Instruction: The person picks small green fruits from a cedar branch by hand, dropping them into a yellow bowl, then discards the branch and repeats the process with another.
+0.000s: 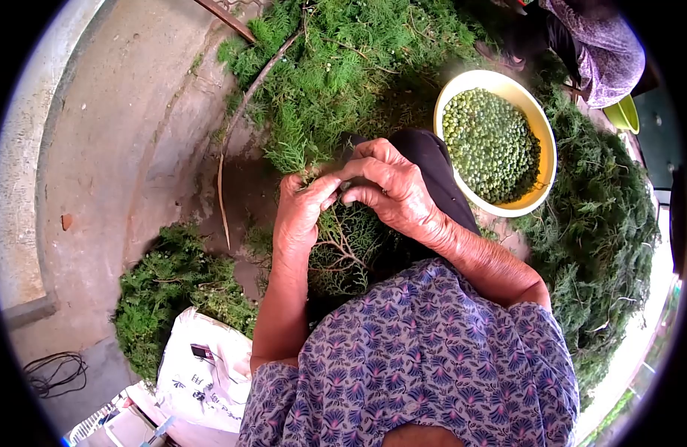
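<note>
My left hand is closed on a green sprig whose feathery tip points up past my fingers. Close against it, my right hand has its thumb and fingers bent together at the sprig's lower part; whatever lies between those fingertips is too small to make out. Below both hands, a branched sprig with a pale stem lies over my lap. To the right of my right hand stands a yellow basin holding many small green berries.
Leafy branches are heaped ahead, at the right and at the lower left. A bare stick lies left of the front heap. A white sack is at the lower left. Another person sits at the upper right by a green bowl.
</note>
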Tool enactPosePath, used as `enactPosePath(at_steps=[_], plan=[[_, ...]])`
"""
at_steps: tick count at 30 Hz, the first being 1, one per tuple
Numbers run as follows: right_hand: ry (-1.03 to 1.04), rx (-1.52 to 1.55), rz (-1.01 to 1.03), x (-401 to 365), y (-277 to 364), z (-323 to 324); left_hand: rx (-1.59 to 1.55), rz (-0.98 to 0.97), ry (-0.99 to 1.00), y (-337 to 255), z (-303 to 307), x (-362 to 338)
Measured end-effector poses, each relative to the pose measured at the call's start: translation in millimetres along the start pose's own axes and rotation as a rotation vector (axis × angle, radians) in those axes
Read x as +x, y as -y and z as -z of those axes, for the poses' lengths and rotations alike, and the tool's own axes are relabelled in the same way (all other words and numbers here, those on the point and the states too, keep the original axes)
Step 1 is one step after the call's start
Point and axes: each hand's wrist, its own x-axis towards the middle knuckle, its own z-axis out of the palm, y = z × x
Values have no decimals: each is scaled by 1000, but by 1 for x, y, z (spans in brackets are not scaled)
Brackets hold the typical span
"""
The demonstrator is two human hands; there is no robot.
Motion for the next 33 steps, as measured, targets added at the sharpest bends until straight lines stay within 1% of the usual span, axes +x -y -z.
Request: enactPosePath(at_steps=[1,3,6,8,9,10,12,15,19,21,22,24,25,27,28,30,32,33], plan=[[-23,-27,41,2,-1,-1,-31,-11,21,-1,0,0],[-31,-13,23,4,6,-2,-64,-22,40,-2,0,0],[-25,-33,-4,5,4,-4,-7,19,-15,-3,-1,-1],[0,-21,39,5,-4,-4,-114,-53,103,6,8,2],[0,-22,39,5,-5,-5,-149,-51,127,6,10,3],[2,-37,46,6,-5,-6,-150,-51,127,6,8,2],[5,-51,57,6,-3,-8,-147,-11,0,2,1,-2],[-84,-33,23,5,4,-11,-166,-36,17,1,-5,-3],[-68,-66,24,9,3,-9,-213,-64,31,5,-1,-4],[-16,310,-218,12,2,-8,-48,-67,-17,2,3,-7],[-49,518,-401,13,2,-10,-47,-68,-17,2,3,-7],[-48,971,-663,15,3,-7,-70,-56,-15,3,4,-6],[-47,970,-661,14,2,-5,-86,-38,-32,5,5,-5],[1,1190,-695,11,-3,-4,-107,-31,-22,2,3,-8],[1,1190,-696,11,-5,-1,-127,-23,-13,1,3,-10],[-77,1289,-813,14,-8,4,-142,-9,-23,3,1,-10],[-197,1340,-776,17,-14,4,-170,-59,-56,3,-1,-10],[-208,1370,-759,17,-18,5,-209,-53,-103,4,-3,-9]])
